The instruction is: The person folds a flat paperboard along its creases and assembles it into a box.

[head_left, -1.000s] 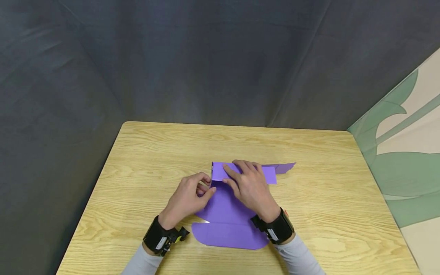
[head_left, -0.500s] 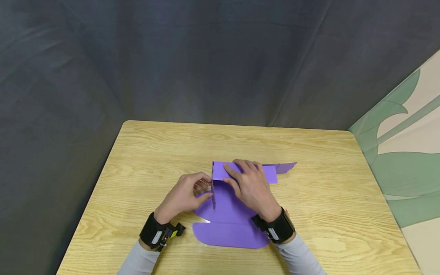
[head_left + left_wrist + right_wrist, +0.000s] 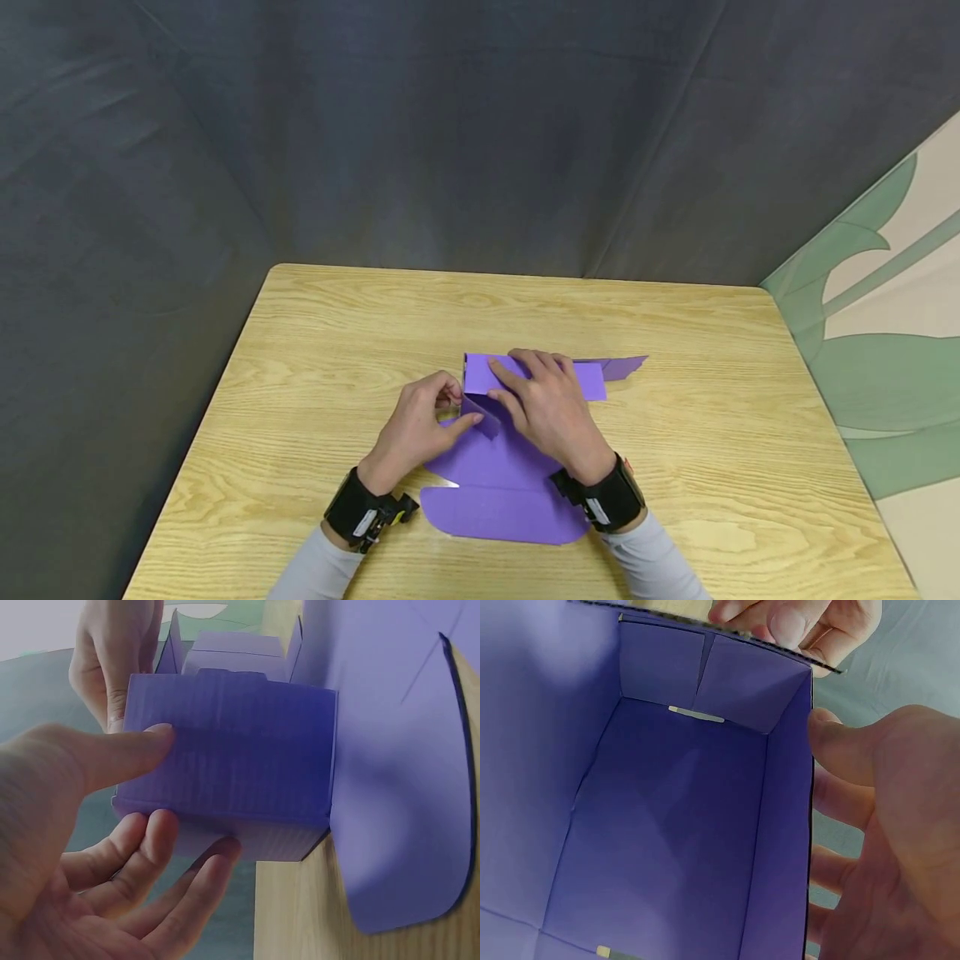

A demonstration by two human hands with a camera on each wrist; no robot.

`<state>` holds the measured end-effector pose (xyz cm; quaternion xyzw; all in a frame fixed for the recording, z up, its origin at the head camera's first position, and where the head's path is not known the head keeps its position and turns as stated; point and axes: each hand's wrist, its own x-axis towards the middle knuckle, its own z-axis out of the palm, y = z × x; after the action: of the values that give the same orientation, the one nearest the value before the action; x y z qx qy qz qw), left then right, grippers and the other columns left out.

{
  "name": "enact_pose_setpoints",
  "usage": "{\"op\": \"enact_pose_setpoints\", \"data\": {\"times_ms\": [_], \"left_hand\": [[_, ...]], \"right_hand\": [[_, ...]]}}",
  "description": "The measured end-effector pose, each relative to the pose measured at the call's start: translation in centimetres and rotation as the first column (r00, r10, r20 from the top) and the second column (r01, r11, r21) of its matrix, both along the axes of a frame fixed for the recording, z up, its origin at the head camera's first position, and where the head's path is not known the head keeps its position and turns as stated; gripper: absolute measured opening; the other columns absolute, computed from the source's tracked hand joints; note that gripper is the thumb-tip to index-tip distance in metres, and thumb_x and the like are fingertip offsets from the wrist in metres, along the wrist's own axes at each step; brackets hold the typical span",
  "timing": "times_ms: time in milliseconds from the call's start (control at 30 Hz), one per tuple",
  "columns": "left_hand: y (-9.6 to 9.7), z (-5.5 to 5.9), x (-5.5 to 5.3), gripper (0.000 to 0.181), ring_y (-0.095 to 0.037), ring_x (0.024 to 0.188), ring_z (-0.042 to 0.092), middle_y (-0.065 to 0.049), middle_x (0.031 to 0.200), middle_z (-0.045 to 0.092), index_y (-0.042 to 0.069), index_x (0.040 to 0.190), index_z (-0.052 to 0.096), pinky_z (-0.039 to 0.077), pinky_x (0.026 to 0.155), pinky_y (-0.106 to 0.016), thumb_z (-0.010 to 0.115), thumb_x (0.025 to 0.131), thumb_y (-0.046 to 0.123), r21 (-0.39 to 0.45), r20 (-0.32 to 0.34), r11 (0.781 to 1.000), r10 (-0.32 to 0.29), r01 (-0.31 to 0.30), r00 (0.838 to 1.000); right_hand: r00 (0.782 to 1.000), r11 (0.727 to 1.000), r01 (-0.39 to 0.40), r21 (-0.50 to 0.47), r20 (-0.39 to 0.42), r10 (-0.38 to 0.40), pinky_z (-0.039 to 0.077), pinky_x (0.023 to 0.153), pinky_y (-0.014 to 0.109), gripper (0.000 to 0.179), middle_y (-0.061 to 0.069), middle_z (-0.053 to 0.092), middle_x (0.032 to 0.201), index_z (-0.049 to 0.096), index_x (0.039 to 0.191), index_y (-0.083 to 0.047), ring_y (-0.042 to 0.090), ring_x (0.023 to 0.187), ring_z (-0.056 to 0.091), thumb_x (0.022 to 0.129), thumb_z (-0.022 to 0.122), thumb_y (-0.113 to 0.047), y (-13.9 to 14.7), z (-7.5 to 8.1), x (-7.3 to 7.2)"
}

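Note:
A partly folded purple cardboard box (image 3: 478,372) lies on the table, its far wall raised. My left hand (image 3: 417,423) is at its left end; the thumb presses the end flap (image 3: 232,750), which angles inward over the base. The other fingers of that hand bend against the adjoining outer face in the left wrist view. Across the raised wall lies my right hand (image 3: 551,408); in the right wrist view its thumb is at the wall's edge and its fingers go behind the wall (image 3: 784,825). Two small flaps (image 3: 661,660) stand at the box's end inside.
The box's wide lid panel (image 3: 504,512) lies flat on the wooden table (image 3: 360,317) towards me. At the right end an unfolded flap (image 3: 624,367) sticks out. A dark curtain (image 3: 450,142) hangs behind the table, and a green-and-cream patterned cloth (image 3: 885,375) is at the right.
The left end flap has swung inward, to the right, with my left thumb following it. My right hand and the rest of the box have hardly moved.

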<state>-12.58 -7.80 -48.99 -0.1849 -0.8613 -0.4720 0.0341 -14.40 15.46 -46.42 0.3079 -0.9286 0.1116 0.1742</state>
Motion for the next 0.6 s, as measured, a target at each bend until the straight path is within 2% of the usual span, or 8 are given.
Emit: {"op": "enact_pose_setpoints", "data": {"times_ms": [133,300,433,600], "left_hand": [[0.13,-0.07,-0.03,0.035,-0.030,0.081,0.069,-0.014,0.090,0.068,0.005,0.096,0.063,0.062,0.073,-0.039,0.094,0.084,0.017,-0.020,-0.034,1.000,0.002,-0.003,0.999],[0.21,-0.16,-0.06,0.039,-0.029,0.075,0.062,-0.012,0.087,0.065,0.005,0.095,0.060,0.048,0.065,-0.024,0.094,0.084,0.020,-0.054,-0.080,0.998,0.007,-0.011,0.997],[0.34,-0.33,-0.20,0.042,-0.029,0.073,0.060,-0.013,0.084,0.061,0.005,0.093,0.057,0.042,0.064,-0.023,0.094,0.085,0.023,-0.073,-0.101,0.997,0.015,-0.022,0.995],[0.56,-0.50,-0.45,0.045,-0.024,0.073,0.057,-0.012,0.084,0.057,0.004,0.091,0.054,0.041,0.063,-0.023,0.093,0.086,0.026,-0.101,-0.119,0.994,0.028,-0.040,0.993]], "right_hand": [[1.000,1.000,0.000,0.000,0.002,0.000,0.049,0.100,0.057,0.041,0.016,0.069,0.133,0.074,0.138,-0.019,0.039,0.119,0.067,0.105,0.067,-0.041,0.04,0.00,-0.01],[1.000,1.000,-0.002,0.001,0.010,0.002,0.049,0.100,0.057,0.041,0.015,0.069,0.133,0.074,0.138,-0.020,0.039,0.118,0.067,0.104,0.067,-0.042,0.06,0.02,-0.10],[1.000,1.000,-0.005,0.002,0.015,0.005,0.049,0.100,0.057,0.041,0.015,0.069,0.133,0.074,0.139,-0.020,0.039,0.118,0.067,0.105,0.067,-0.042,0.06,0.04,-0.16],[1.000,1.000,-0.003,-0.006,0.020,0.003,0.049,0.100,0.058,0.041,0.016,0.069,0.133,0.074,0.138,-0.020,0.039,0.119,0.067,0.104,0.067,-0.042,-0.01,0.02,-0.14]]}}
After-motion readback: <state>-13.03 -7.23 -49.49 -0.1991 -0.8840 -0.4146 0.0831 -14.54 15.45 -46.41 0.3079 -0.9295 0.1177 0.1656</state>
